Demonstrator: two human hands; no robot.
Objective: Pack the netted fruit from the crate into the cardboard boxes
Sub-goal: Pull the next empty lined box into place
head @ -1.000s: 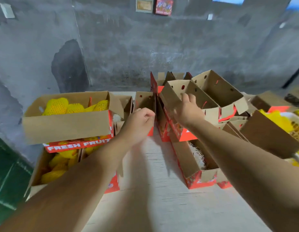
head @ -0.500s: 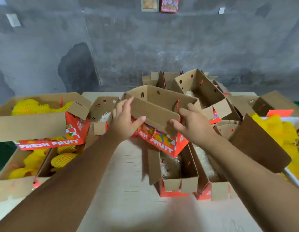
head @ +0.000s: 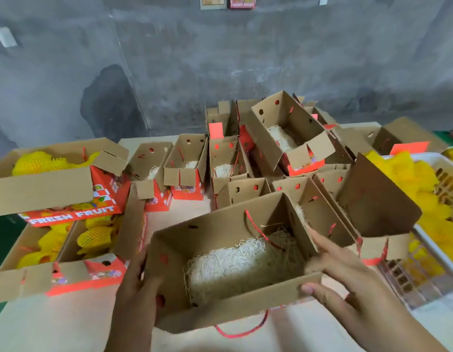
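An open cardboard box [head: 207, 240] with pale shredded straw inside and a red cord handle sits at the near edge of the table. My left hand [head: 137, 288] grips its left end wall. My right hand [head: 342, 273] grips its right end, thumb on the front flap and fingers along the side. Fruit in yellow foam netting [head: 418, 184] lies in a white crate [head: 433, 252] at the right. More netted fruit [head: 93, 237] fills red "FRESH FRUIT" boxes [head: 75, 214] at the left.
Several open empty boxes with straw [head: 184, 171] crowd the middle and back of the pale table [head: 75, 323]. One box [head: 286, 133] is stacked higher at the back. A grey concrete wall stands behind. A green floor shows at the far left.
Both hands lifted one box off the pile at the back and brought it toward me. It now rests at the near table edge with its opening facing up.
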